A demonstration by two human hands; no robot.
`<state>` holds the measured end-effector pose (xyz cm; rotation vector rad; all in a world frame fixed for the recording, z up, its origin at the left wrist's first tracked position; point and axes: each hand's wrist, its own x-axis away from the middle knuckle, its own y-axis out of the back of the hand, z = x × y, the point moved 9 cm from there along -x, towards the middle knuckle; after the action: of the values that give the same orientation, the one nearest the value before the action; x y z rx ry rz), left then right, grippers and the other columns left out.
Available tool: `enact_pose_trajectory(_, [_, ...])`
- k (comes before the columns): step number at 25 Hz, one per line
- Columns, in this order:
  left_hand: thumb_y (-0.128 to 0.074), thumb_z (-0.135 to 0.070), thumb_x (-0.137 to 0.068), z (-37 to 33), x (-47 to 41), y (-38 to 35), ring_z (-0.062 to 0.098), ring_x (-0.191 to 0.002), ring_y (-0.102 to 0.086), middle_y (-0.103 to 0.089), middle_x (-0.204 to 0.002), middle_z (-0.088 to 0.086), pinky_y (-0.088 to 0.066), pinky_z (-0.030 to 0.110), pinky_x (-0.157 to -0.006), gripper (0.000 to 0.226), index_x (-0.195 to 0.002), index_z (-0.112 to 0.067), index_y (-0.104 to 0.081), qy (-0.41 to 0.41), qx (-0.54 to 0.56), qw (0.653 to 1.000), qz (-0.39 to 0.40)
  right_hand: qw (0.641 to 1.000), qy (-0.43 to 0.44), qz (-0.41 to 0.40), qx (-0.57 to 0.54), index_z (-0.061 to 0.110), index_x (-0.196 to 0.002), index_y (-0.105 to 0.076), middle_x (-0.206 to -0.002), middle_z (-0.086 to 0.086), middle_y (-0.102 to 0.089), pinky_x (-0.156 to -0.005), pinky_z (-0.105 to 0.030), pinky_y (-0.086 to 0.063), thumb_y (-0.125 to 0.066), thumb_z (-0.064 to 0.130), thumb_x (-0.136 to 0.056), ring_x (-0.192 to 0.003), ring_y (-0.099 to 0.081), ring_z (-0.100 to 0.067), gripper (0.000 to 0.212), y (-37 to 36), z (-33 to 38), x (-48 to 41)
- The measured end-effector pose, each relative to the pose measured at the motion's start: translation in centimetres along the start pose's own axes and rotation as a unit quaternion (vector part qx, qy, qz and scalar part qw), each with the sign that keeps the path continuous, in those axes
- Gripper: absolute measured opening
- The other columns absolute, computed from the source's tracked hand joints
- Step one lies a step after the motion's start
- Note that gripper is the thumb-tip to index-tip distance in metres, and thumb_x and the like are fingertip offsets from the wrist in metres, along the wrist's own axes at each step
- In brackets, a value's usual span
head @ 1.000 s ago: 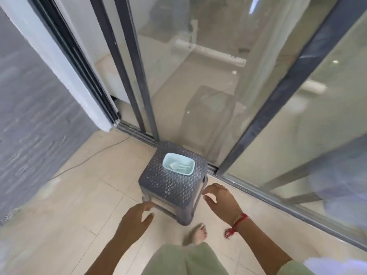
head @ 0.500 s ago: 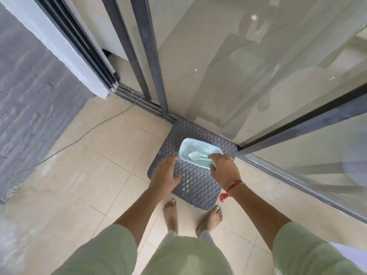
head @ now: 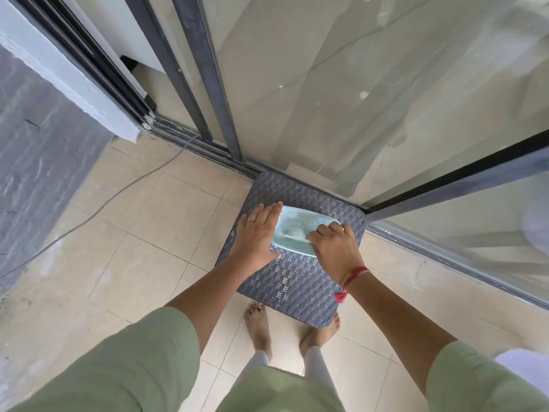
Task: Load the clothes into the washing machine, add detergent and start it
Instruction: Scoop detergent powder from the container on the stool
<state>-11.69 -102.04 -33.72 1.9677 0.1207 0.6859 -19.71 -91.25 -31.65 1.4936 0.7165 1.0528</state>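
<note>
Detergent dish (head: 300, 221) on the grey stool (head: 294, 281), both hands at it.
I judge the detergent step begins: left hand (head: 258, 236) lies flat, fingers straight, against its left side; right hand (head: 334, 248) curls fingers over its right rim. Next move asks a level lift, so the powder (head: 292, 233) does not spill.
</note>
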Motion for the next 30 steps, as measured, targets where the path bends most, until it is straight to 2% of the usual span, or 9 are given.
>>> enact_pose_trajectory(2, [-0.078,-0.036,-0.071,0.6,-0.6,-0.2,0.023,-0.143,-0.015,-0.024,-0.152,0.002,-0.02,0.046,-0.115,0.11,-0.15,-0.019,-0.004,0.002,0.017,1.0,0.003,0.997,0.033,-0.06,-0.036,0.021,-0.087,-0.07,-0.073,0.003,-0.062,-0.069,-0.032,-0.051,-0.079,0.007,-0.065,-0.059,-0.061,-0.018,0.028,1.2,-0.1,0.0])
enact_pose_trajectory(4, [-0.081,-0.034,-0.067,1.0,-1.1,0.1,0.024,-0.139,-0.024,-0.032,-0.148,0.002,-0.027,0.044,-0.112,0.11,-0.15,-0.019,-0.01,-0.014,0.04,0.999,-0.007,0.993,0.066,-0.098,-0.03,0.019,-0.089,-0.071,-0.075,0.001,-0.063,-0.064,-0.029,-0.051,-0.076,0.004,-0.063,-0.057,-0.061,-0.019,0.03,2.5,0.5,-0.9])
enact_pose_trajectory(8, [-0.084,-0.032,-0.061,1.4,-1.7,0.0,0.024,-0.128,-0.038,-0.04,-0.141,0.001,-0.04,0.042,-0.102,0.106,-0.147,-0.021,-0.023,-0.043,0.07,0.997,-0.01,0.987,0.131,-0.08,0.049,0.019,-0.079,-0.071,-0.071,0.002,-0.059,-0.058,-0.03,-0.048,-0.07,0.007,-0.061,-0.059,-0.057,-0.02,0.022,2.0,2.7,-3.4])
enact_pose_trajectory(15, [-0.085,-0.028,-0.06,1.6,-1.8,-0.2,0.023,-0.125,-0.044,-0.042,-0.139,0.002,-0.043,0.044,-0.099,0.101,-0.144,-0.019,-0.029,-0.045,0.104,0.993,-0.022,0.978,0.158,-0.065,0.117,0.02,-0.072,-0.069,-0.072,0.003,-0.058,-0.065,-0.032,-0.043,-0.061,0.008,-0.065,-0.061,-0.056,-0.019,0.016,1.0,3.9,-2.9])
enact_pose_trajectory(19, [-0.084,-0.026,-0.058,1.5,-1.9,0.0,0.024,-0.12,-0.047,-0.044,-0.135,0.004,-0.046,0.045,-0.095,0.099,-0.142,-0.019,-0.032,-0.053,0.092,0.994,-0.023,0.965,0.204,-0.108,0.121,0.018,-0.073,-0.07,-0.073,0.004,-0.058,-0.067,-0.033,-0.042,-0.061,0.01,-0.072,-0.066,-0.057,-0.018,0.013,1.6,3.4,-1.5])
enact_pose_trajectory(22, [-0.082,-0.024,-0.059,1.1,-1.5,0.2,0.022,-0.118,-0.047,-0.043,-0.132,0.003,-0.046,0.042,-0.094,0.097,-0.141,-0.02,-0.031,-0.056,0.096,0.993,-0.031,0.989,0.071,-0.123,0.032,0.015,-0.078,-0.072,-0.076,0.0,-0.061,-0.071,-0.035,-0.052,-0.07,0.003,-0.069,-0.071,-0.061,-0.02,0.015,2.7,-0.4,-0.5])
enact_pose_trajectory(25, [-0.082,-0.028,-0.058,0.8,-1.1,0.6,0.02,-0.117,-0.046,-0.043,-0.131,0.001,-0.046,0.042,-0.095,0.096,-0.14,-0.02,-0.032,-0.064,0.109,0.991,-0.038,0.99,-0.08,-0.108,-0.037,0.016,-0.083,-0.073,-0.078,-0.003,-0.065,-0.068,-0.035,-0.054,-0.076,-0.001,-0.068,-0.063,-0.063,-0.022,0.022,2.3,-3.0,1.1])
enact_pose_trajectory(28, [-0.083,-0.032,-0.056,0.5,-0.9,0.8,0.018,-0.119,-0.044,-0.043,-0.129,0.0,-0.042,0.039,-0.099,0.096,-0.138,-0.019,-0.034,-0.064,0.129,0.989,-0.04,0.978,-0.163,-0.099,-0.082,0.016,-0.086,-0.072,-0.073,-0.004,-0.068,-0.062,-0.034,-0.053,-0.076,-0.002,-0.069,-0.058,-0.063,-0.024,0.024,1.7,-3.8,2.3])
enact_pose_trajectory(30, [-0.085,-0.033,-0.055,0.4,-0.7,0.9,0.017,-0.118,-0.044,-0.043,-0.128,0.0,-0.042,0.036,-0.098,0.097,-0.137,-0.019,-0.035,-0.06,0.142,0.987,-0.045,0.976,-0.182,-0.091,-0.074,0.014,-0.084,-0.071,-0.064,-0.002,-0.066,-0.059,-0.033,-0.052,-0.075,-0.004,-0.067,-0.055,-0.062,-0.024,0.025,1.7,-3.6,2.6])
